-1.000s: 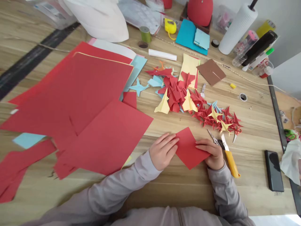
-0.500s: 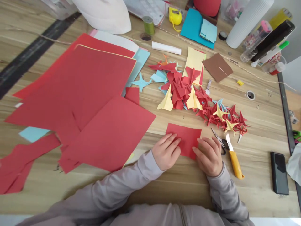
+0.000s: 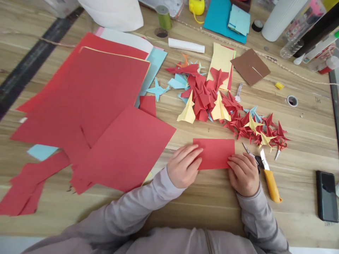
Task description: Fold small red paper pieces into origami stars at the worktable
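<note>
A small red paper rectangle (image 3: 215,154) lies level in front of me, its long edges running left to right. My left hand (image 3: 184,166) grips its left end, fingers together on top and the thumb hidden. At the right end my right hand (image 3: 243,173) holds the lower corner, fingers bent over the edge. Behind the paper spreads a heap of folded red paper shapes (image 3: 202,97) with some yellow and blue ones. Large red sheets (image 3: 127,148) overlap to the left of my left hand.
A cutter with an orange handle (image 3: 272,186) and black-handled scissors (image 3: 259,161) lie just right of my right hand. Farther right is a phone (image 3: 327,195). A brown square (image 3: 250,67) and a white roll (image 3: 186,45) lie toward the back.
The red paper has turned level and now looks like a wider, lower rectangle. My right hand has moved right, my left hand slightly left. The view has shifted a little.
</note>
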`<state>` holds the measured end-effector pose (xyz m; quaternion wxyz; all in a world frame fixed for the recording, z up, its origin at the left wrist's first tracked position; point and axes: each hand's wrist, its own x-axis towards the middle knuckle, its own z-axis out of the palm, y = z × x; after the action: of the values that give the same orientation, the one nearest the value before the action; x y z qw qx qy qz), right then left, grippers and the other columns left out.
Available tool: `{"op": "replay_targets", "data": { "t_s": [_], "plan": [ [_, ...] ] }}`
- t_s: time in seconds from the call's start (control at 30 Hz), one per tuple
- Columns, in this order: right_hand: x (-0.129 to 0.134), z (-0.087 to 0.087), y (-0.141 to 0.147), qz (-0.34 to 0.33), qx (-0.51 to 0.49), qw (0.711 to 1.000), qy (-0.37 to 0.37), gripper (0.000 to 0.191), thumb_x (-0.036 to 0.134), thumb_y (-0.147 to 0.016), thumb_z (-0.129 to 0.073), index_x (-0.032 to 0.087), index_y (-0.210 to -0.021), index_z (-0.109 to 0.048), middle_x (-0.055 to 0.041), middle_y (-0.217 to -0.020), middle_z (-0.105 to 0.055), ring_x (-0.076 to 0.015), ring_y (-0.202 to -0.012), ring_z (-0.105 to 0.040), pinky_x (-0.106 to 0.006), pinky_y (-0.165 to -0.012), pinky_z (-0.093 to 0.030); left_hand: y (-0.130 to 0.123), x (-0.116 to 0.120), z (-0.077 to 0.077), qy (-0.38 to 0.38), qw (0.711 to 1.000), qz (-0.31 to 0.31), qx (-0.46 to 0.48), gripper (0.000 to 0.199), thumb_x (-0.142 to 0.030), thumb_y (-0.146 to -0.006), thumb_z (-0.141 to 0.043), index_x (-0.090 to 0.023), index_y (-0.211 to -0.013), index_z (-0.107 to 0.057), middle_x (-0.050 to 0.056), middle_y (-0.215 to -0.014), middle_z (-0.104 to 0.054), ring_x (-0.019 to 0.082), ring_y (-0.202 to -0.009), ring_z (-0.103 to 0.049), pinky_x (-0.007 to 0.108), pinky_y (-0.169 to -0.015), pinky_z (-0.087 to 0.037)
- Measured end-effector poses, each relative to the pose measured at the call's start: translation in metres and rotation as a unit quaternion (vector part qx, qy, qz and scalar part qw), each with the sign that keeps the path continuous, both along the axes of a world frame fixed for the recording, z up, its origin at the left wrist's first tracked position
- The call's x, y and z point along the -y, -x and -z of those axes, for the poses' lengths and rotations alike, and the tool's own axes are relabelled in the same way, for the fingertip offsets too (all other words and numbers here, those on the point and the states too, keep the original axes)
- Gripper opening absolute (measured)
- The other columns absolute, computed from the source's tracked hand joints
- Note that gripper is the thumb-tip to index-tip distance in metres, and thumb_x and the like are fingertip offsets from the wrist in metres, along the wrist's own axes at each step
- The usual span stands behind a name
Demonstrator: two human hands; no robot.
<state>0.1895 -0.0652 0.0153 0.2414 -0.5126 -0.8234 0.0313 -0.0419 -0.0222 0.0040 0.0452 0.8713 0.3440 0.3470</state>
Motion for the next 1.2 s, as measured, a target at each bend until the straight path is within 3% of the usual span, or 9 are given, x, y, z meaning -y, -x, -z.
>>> {"op": "replay_targets", "data": {
  "t_s": [0.1, 0.27, 0.4, 0.53, 0.67, 0.8, 0.9, 1.03, 1.2],
  "plan": [
    [0.000, -0.003, 0.000, 0.012, 0.008, 1.000, 0.002, 0.018, 0.011, -0.072, -0.060, 0.020, -0.088, -0.062, -0.0044, -0.090, -0.070, -0.0212, -0.089, -0.061, -0.044, -0.089, -0.040, 0.002, -0.003, 0.001, 0.005, 1.000, 0.017, 0.021, 0.019, -0.007, -0.075, -0.044, -0.013, -0.084, -0.060, 0.011, -0.089, -0.070, 0.024, -0.088, -0.063, 0.042, -0.075, -0.051],
    [0.003, -0.004, 0.009, -0.043, 0.028, 0.998, 0.035, 0.014, 0.022, -0.075, -0.063, 0.019, -0.089, -0.063, -0.0070, -0.092, -0.069, -0.0219, -0.087, -0.059, -0.039, -0.079, -0.043, -0.003, 0.002, 0.003, 0.024, 0.997, 0.071, 0.033, 0.021, -0.006, -0.076, -0.049, -0.015, -0.093, -0.058, 0.006, -0.082, -0.070, 0.018, -0.078, -0.063, 0.040, -0.081, -0.049],
    [0.005, 0.002, 0.016, -0.022, -0.032, 0.997, 0.066, 0.002, 0.016, -0.078, -0.060, 0.018, -0.077, -0.061, -0.0060, -0.082, -0.067, -0.0179, -0.078, -0.057, -0.032, -0.069, -0.046, -0.004, 0.003, 0.004, 0.094, 0.991, 0.048, 0.080, 0.029, -0.008, -0.077, -0.054, -0.013, -0.106, -0.052, 0.006, -0.076, -0.067, 0.017, -0.070, -0.061, 0.035, -0.071, -0.050],
    [0.003, 0.003, 0.021, 0.045, -0.083, 0.990, 0.103, 0.005, 0.016, -0.081, -0.056, 0.017, -0.078, -0.060, -0.0072, -0.082, -0.062, -0.0156, -0.073, -0.057, -0.028, -0.065, -0.048, -0.004, 0.003, 0.004, 0.157, 0.981, 0.005, 0.111, 0.035, -0.010, -0.078, -0.055, -0.013, -0.112, -0.049, 0.010, -0.089, -0.067, 0.019, -0.080, -0.062, 0.036, -0.073, -0.051],
    [-0.002, 0.001, 0.022, 0.095, -0.118, 0.981, 0.118, 0.006, 0.016, -0.081, -0.054, 0.017, -0.077, -0.058, -0.0068, -0.081, -0.058, -0.0149, -0.072, -0.057, -0.027, -0.063, -0.048, -0.005, 0.014, -0.001, 0.088, 0.992, -0.050, 0.078, 0.033, -0.007, -0.075, -0.056, -0.011, -0.108, -0.054, 0.017, -0.100, -0.062, 0.022, -0.089, -0.059, 0.037, -0.073, -0.051],
    [-0.003, 0.001, 0.022, 0.112, -0.145, 0.976, 0.118, 0.002, 0.015, -0.080, -0.056, 0.018, -0.080, -0.055, -0.0060, -0.081, -0.057, -0.0150, -0.072, -0.056, -0.028, -0.062, -0.048, -0.011, 0.032, -0.003, 0.009, 1.000, -0.014, 0.007, 0.029, -0.011, -0.075, -0.057, -0.012, -0.104, -0.059, 0.011, -0.098, -0.065, 0.023, -0.096, -0.058, 0.039, -0.083, -0.049],
    [-0.001, 0.004, 0.022, 0.119, -0.142, 0.974, 0.131, 0.010, 0.017, -0.079, -0.058, 0.017, -0.088, -0.056, -0.0054, -0.082, -0.058, -0.0132, -0.066, -0.054, -0.026, -0.057, -0.047, -0.017, 0.043, -0.001, 0.035, 0.996, -0.029, -0.071, 0.036, -0.022, -0.078, -0.057, -0.006, -0.111, -0.058, 0.015, -0.114, -0.061, 0.027, -0.110, -0.053, 0.041, -0.095, -0.043],
    [0.001, 0.006, 0.022, 0.126, -0.153, 0.970, 0.144, 0.023, 0.016, -0.079, -0.056, 0.018, -0.102, -0.055, -0.0038, -0.079, -0.059, -0.0122, -0.061, -0.055, -0.025, -0.055, -0.048, -0.022, 0.050, 0.001, 0.076, 0.989, -0.057, -0.109, 0.041, -0.027, -0.082, -0.052, -0.004, -0.115, -0.056, 0.016, -0.124, -0.055, 0.029, -0.120, -0.046, 0.042, -0.100, -0.038],
    [0.001, 0.004, 0.021, 0.105, -0.160, 0.972, 0.139, 0.017, 0.012, -0.079, -0.054, 0.019, -0.092, -0.063, -0.0065, -0.083, -0.061, -0.0152, -0.073, -0.059, -0.027, -0.062, -0.050, -0.021, 0.053, 0.000, 0.066, 0.989, -0.052, -0.119, 0.043, -0.029, -0.082, -0.051, -0.003, -0.116, -0.055, 0.017, -0.125, -0.054, 0.030, -0.120, -0.046, 0.040, -0.099, -0.038]
  ]
}}
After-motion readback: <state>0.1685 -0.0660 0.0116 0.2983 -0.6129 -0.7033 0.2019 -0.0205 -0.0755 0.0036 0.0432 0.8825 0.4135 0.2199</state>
